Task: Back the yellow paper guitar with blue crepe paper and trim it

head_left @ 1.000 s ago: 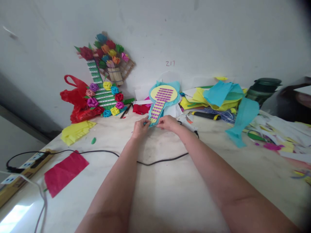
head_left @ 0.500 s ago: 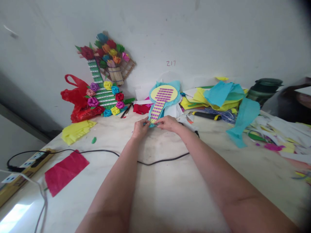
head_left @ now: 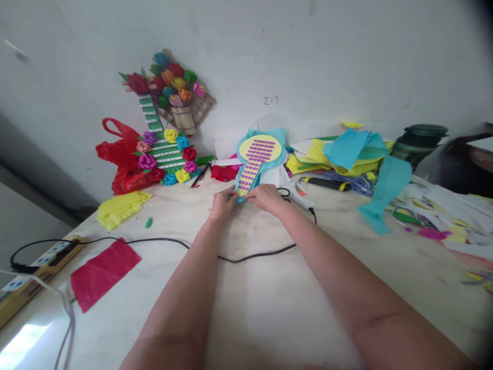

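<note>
A yellow paper cutout (head_left: 246, 147) with a round head and a narrow handle carries rows of purple strips. Light blue crepe paper (head_left: 280, 137) backs it and sticks out around its edge. It leans upright against the things by the wall, its narrow end toward me. My left hand (head_left: 224, 203) pinches the blue paper's lower left edge. On the other side, my right hand (head_left: 265, 197) has its fingers closed at the lower right edge, near the tip of the handle. The fingertips partly cover the bottom of the craft.
A black cord (head_left: 254, 255) crosses the table below my hands, from a power strip (head_left: 46, 262). Scissors (head_left: 284, 192) and a white glue gun (head_left: 301, 198) lie by my right hand. Paper-flower crafts (head_left: 167, 149) stand left; pliers (head_left: 327, 184) and paper scraps (head_left: 442, 205) lie right.
My right hand and forearm have shifted slightly left and down, uncovering more of the scissors and glue gun. My left hand and the cutout stay almost still.
</note>
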Demonstrator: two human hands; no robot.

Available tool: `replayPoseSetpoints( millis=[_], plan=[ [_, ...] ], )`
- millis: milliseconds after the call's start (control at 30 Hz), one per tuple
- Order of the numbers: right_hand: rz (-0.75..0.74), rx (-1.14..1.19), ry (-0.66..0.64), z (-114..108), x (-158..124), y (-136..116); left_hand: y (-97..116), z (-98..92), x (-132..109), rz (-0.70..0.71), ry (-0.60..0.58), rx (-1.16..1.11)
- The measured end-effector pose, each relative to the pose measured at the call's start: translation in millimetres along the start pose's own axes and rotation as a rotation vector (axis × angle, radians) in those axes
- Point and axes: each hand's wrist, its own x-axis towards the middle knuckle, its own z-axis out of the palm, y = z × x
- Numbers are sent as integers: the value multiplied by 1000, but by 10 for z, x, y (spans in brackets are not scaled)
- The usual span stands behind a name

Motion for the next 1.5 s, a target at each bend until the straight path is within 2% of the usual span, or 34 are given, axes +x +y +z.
replayPoseSetpoints(
  millis=[467, 667, 800, 900, 1233, 1500],
  plan=[
    [70, -35, -85, 57, -5, -115, -47, -4, -23, 69, -60, 109],
    [75, -21, -88, 126, 31, -106, -44, -80, -49, 170, -57, 365],
    [73, -18, -91, 122, 28, -119, 20, -132, -64, 339, -14, 517],
    [79, -24, -92, 116, 23, -126, 42, -135, -52, 406, -19, 569],
    [80, -55, -86, 121, 17, -146, 73, -60, -1, 461, -168, 602],
    [43, -95, -72, 144, 3, -171, -7, -48, 7, 364, -95, 533]
  ],
)
